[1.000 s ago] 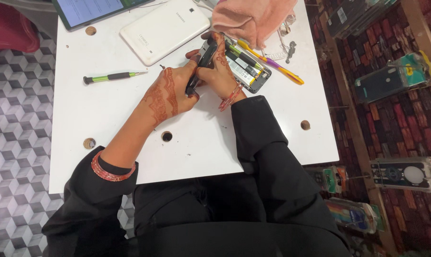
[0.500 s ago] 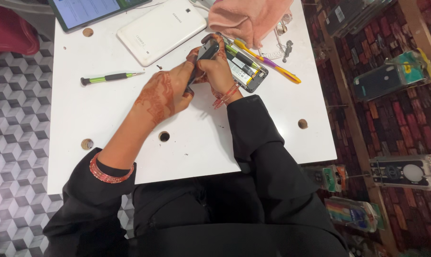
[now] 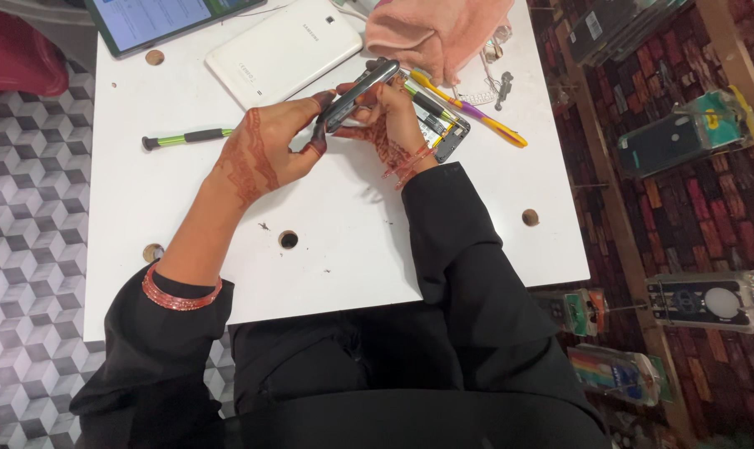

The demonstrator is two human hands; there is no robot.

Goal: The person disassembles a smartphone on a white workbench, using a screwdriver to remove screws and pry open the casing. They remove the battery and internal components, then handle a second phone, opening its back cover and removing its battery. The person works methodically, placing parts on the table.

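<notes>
– What are the two hands doing?
– The left hand (image 3: 264, 154) and the right hand (image 3: 389, 125) both hold a thin dark phone part (image 3: 358, 83), lifted just above the white table (image 3: 185, 216). Fingers pinch it at each end

– What is close by?
– An opened phone with its insides showing (image 3: 443, 125) lies under the right hand. A yellow and purple tool (image 3: 485, 120) is just beside it. A flat white tablet (image 3: 285, 50) and a green-handled screwdriver (image 3: 185, 137) lie farther off

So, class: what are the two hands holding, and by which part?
A dark phone, tilted: left hand pinches its lower end, right hand supports its upper end.
</notes>
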